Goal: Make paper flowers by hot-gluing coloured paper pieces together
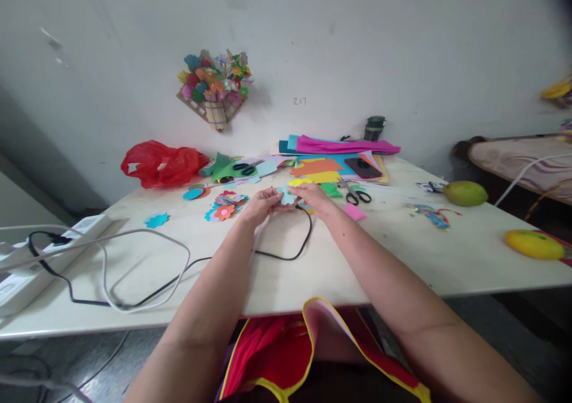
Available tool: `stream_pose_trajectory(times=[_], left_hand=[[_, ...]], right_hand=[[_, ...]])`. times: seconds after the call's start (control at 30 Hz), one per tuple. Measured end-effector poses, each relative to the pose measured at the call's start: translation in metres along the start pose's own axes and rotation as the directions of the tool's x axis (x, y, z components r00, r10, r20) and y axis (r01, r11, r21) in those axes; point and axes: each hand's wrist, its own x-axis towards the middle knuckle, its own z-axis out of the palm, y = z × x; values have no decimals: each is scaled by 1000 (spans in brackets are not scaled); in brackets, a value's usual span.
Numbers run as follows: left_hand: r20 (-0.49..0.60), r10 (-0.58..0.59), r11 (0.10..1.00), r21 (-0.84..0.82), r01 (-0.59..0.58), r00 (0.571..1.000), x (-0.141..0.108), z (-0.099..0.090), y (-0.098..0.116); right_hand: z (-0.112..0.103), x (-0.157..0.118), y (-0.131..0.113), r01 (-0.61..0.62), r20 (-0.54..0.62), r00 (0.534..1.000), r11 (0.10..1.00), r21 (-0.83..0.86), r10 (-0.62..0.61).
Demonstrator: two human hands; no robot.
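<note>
Between my two hands is a light blue paper flower [288,195], held a little above the table. My left hand [264,205] has its fingers closed on the flower's left side. On the opposite edge, my right hand [311,195] pinches the same flower. Yellow paper [299,182] shows just behind my right fingers. A black cable [308,236] runs up to the spot beneath my hands, where its end is hidden. Left of my hands lies a pile of paper flowers [224,208], with a lone blue paper flower [157,220] farther left.
Scissors [357,195] and a pink paper piece [354,211] lie right of my hands. Behind are paper sheets [317,167], a phone [363,167], more scissors [247,167] and a red plastic bag [163,163]. A power strip [58,263] with looping cables occupies the left; mangoes [465,193] the right.
</note>
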Motion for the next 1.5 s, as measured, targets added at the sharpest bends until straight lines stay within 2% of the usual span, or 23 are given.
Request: stream_pose_trajectory(times=[0.37,0.63,0.93,1.23,1.5], left_hand=[[-20,35,999,7,-35,999,-1,5,1],[-6,-43,998,46,43,999,-2,4,2],[-29,-33,997,72,35,999,-2,3,1],[-3,-34,997,69,34,999,-1,1,-1],[0,-63,995,73,63,998,-1,2,0]], right_hand=[[5,-8,-13,-92,-2,996,996,21,92],[6,-11,-15,-96,-2,995,994,46,96],[-3,-1,-3,-54,-3,999,998,35,54],[3,-9,-12,-66,12,998,998,18,66],[5,2,2,-32,-5,999,999,24,32]])
